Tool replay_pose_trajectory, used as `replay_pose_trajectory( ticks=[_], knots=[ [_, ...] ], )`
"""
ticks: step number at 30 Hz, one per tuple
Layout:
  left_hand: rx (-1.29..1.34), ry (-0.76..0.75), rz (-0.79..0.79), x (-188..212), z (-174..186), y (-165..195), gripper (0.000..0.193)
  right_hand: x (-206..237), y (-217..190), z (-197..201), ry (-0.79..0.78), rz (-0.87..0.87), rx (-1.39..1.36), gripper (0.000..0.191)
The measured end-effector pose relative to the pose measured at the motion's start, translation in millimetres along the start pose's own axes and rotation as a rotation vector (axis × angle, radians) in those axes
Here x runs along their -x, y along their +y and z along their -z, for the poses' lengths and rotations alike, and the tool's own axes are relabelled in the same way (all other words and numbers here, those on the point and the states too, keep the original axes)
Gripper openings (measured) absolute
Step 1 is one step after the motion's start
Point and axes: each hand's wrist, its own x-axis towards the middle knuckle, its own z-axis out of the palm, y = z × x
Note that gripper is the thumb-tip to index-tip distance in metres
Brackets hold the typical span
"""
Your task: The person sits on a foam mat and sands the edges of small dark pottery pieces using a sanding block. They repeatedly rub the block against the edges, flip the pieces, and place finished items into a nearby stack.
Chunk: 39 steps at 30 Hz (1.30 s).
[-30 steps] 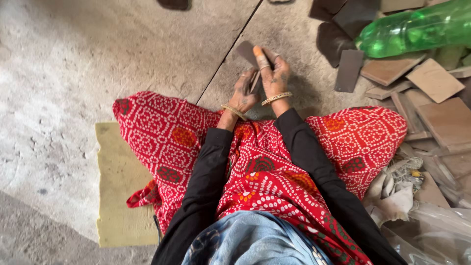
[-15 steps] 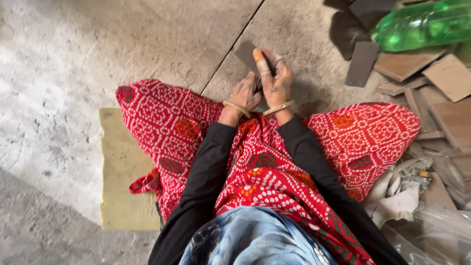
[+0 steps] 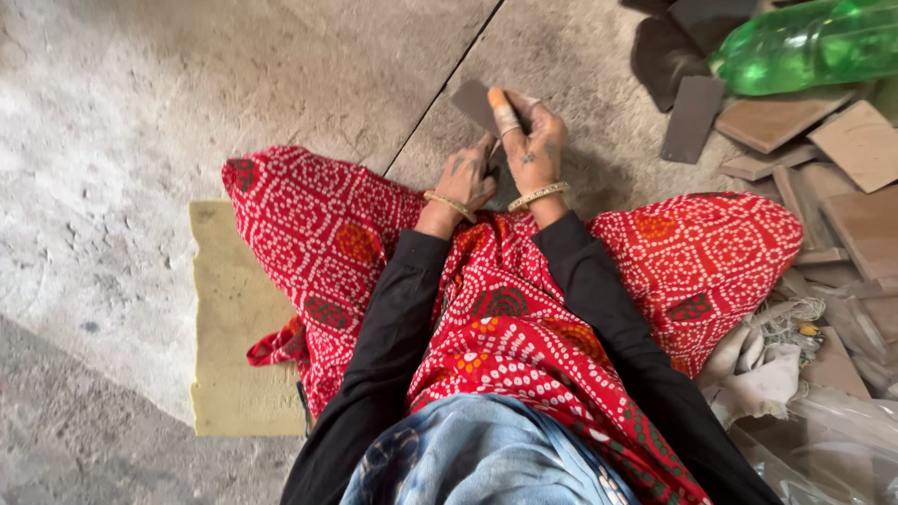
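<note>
Nearest the camera: blue patterned cloth (image 3: 477, 458) at the bottom edge, cut off by the frame; what it belongs to cannot be told. Black sleeves (image 3: 393, 346) run forward over a red dotted cloth (image 3: 318, 243) that covers the lap and both knees, hiding the legs. Under the near-left knee, a yellowish mat (image 3: 224, 318), partly covered by the cloth.

Right edge, near: pale rags (image 3: 758, 360) and clear plastic wrap (image 3: 823, 440), crumpled, contents not readable.

Hands meet just past the knees, over the stone floor (image 3: 187, 93). Left hand (image 3: 465, 178): fingers curled inward, tips hidden beside the right hand; whether they pinch anything cannot be told. Right hand (image 3: 531, 140): fingers closed around a dark flat slab (image 3: 473, 101), forefinger wrapped in pale tape and stretched along its top edge, tip orange. Only the slab's upper left corner shows; the rest is hidden by the hand. A bangle on each wrist.

Further right: a loose pile of brown and grey flat pieces (image 3: 786, 122), several cut off by the frame. Farthest: a green plastic bottle (image 3: 814, 47) lying on its side, partly out of view.

Against the frame half a second before: the hands hold the same pose and the same slab; the view has shifted slightly, nothing on the floor has moved.
</note>
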Motion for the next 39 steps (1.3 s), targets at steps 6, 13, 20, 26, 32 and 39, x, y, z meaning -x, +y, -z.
replay_pose_trajectory(
  ticks=[6, 13, 20, 26, 32, 39],
  knots=[
    [-0.027, 0.024, -0.173, 1, -12, -26, 0.085, -3, -2, 6, 0.081, -0.377, 0.258, 0.036],
    [-0.183, 0.123, -0.187, 0, -27, -47, 0.075, 17, 3, 0, 0.054, -0.035, -0.030, 0.032],
    [0.062, 0.102, -0.215, 6, 13, -3, 0.070, 13, 8, 5, 0.131, -0.185, -0.137, 0.033],
    [-0.004, 0.022, -0.080, 7, 26, 4, 0.038, 39, -17, -6, 0.132, 0.032, 0.024, 0.042],
    [-0.101, 0.077, -0.100, 24, 25, -2, 0.039, 32, -38, -18, 0.117, 0.176, 0.300, 0.040],
    [0.138, 0.106, -0.092, 19, 18, -21, 0.046, 29, -46, -19, 0.111, 0.170, 0.257, 0.047]
  ],
)
